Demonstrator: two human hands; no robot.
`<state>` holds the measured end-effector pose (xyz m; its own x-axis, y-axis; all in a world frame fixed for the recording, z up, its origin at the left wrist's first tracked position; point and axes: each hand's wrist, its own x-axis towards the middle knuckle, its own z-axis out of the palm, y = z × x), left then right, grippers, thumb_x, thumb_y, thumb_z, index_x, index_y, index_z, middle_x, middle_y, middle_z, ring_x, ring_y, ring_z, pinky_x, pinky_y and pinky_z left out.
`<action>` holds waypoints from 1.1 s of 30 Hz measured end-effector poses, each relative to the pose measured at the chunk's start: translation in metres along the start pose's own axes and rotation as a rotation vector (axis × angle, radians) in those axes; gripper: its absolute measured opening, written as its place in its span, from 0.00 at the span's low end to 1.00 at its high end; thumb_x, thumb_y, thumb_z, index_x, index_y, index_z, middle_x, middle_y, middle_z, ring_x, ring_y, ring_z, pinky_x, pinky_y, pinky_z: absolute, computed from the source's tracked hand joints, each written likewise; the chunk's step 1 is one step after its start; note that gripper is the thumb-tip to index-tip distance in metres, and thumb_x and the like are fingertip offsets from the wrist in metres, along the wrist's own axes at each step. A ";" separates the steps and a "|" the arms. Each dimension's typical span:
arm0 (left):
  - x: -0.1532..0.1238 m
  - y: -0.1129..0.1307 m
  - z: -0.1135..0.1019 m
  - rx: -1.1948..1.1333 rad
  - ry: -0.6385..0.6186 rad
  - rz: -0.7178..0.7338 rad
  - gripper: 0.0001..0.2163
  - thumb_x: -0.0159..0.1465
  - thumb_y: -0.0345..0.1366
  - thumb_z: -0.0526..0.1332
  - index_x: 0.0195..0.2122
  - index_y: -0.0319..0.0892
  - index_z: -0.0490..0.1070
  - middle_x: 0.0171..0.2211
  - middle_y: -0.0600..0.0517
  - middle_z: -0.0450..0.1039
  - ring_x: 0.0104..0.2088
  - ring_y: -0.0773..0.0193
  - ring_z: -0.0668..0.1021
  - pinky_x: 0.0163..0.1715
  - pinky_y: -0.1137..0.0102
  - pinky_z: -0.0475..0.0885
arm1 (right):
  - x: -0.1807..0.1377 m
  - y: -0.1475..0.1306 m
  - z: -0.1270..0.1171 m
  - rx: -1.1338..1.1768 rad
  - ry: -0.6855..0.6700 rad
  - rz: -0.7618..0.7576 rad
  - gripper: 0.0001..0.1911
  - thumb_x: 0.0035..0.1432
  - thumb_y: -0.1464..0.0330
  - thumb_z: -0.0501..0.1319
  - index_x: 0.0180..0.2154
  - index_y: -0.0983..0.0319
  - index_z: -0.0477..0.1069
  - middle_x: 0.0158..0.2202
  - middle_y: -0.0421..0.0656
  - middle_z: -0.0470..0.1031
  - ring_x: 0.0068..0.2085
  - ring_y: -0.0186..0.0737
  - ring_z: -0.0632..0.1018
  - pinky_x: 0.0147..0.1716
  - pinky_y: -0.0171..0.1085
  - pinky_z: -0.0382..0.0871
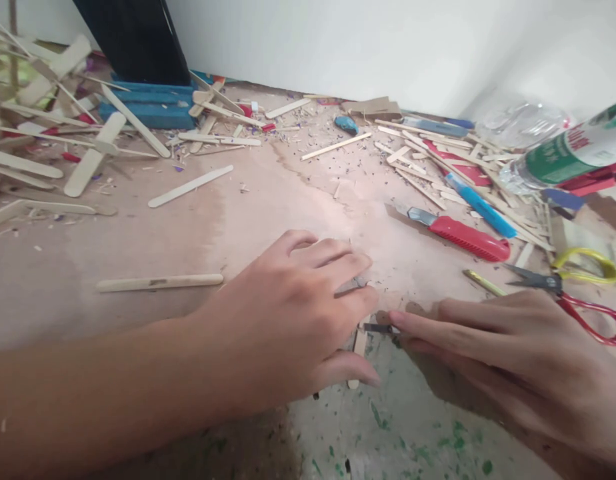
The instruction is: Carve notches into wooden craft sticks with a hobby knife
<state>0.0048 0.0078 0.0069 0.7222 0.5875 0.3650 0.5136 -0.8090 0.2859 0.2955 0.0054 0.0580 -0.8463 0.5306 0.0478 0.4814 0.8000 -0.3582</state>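
My left hand (303, 307) lies over a wooden craft stick (359, 350) at the front edge of the wooden surface, its bent fingers pinning it down. The thumb sticks out beside the stick, whose lower end shows below the hand; the rest is hidden. A small grey piece that I cannot identify shows between two fingers. My right hand (508, 353) is closed on a thin blade (378, 328), with the tip against the stick; any handle is hidden in the fingers. Just beyond my right hand lie scissors (543, 280) with one yellow and one red handle, and a thin yellowish rod (483, 283).
A red utility knife (468, 238), a blue cutter (481, 205) and many loose sticks lie at the right, before a plastic bottle (563, 150). At the back left, a black panel (138, 40) stands in a blue base (148, 107) among piled sticks. Another stick (161, 283) lies left.
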 end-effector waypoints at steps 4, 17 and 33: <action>-0.001 -0.001 0.000 -0.005 0.008 0.003 0.28 0.71 0.62 0.72 0.58 0.42 0.82 0.64 0.42 0.82 0.62 0.44 0.81 0.62 0.50 0.68 | -0.002 0.003 0.001 -0.025 0.016 -0.007 0.17 0.85 0.70 0.53 0.66 0.57 0.75 0.34 0.36 0.81 0.25 0.29 0.74 0.23 0.34 0.63; -0.002 -0.002 -0.001 -0.046 -0.025 0.013 0.27 0.75 0.60 0.69 0.60 0.41 0.79 0.65 0.43 0.80 0.64 0.44 0.80 0.61 0.50 0.67 | -0.006 0.006 0.000 -0.088 0.003 -0.042 0.18 0.84 0.72 0.53 0.66 0.60 0.73 0.40 0.41 0.81 0.30 0.33 0.75 0.28 0.37 0.64; 0.002 0.000 -0.005 0.034 -0.027 0.022 0.28 0.71 0.61 0.73 0.58 0.41 0.84 0.62 0.42 0.83 0.59 0.45 0.83 0.55 0.51 0.73 | 0.005 -0.027 -0.030 -0.411 -0.046 -0.126 0.20 0.77 0.73 0.55 0.65 0.63 0.73 0.42 0.46 0.86 0.29 0.43 0.78 0.28 0.51 0.70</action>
<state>0.0039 0.0092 0.0118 0.7453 0.5695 0.3466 0.5127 -0.8220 0.2480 0.2851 -0.0051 0.0961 -0.9091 0.4159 0.0228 0.4166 0.9078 0.0496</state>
